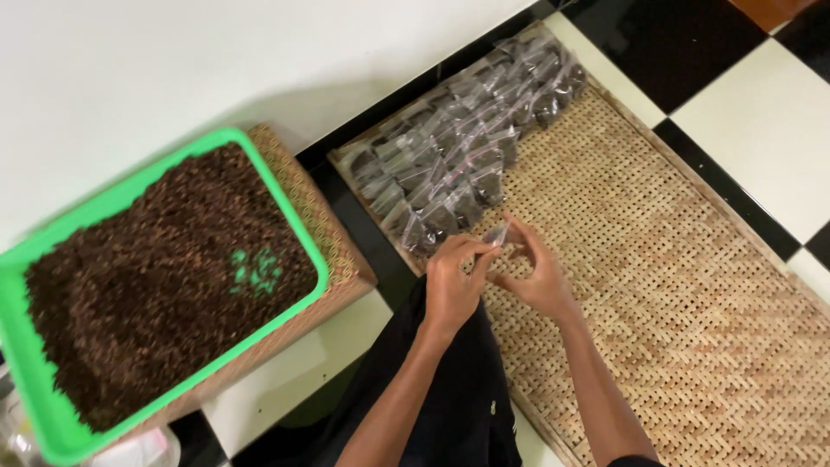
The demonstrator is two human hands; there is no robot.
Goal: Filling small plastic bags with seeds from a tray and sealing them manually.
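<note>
Both of my hands meet over the near left part of a woven rattan tray (692,285). My left hand (454,281) and my right hand (536,272) pinch a small clear plastic bag (497,233) between their fingertips. Just beyond them lie several small clear bags filled with dark bits (471,143), packed in rows on the tray's far left corner. A green plastic tray (52,415) heaped with dark brown dried bits (147,294) sits to my left.
The green tray rests on a woven box (333,238) by a white wall (173,60). The floor has black and white tiles (761,112). My dark-clothed leg (432,406) lies below my hands.
</note>
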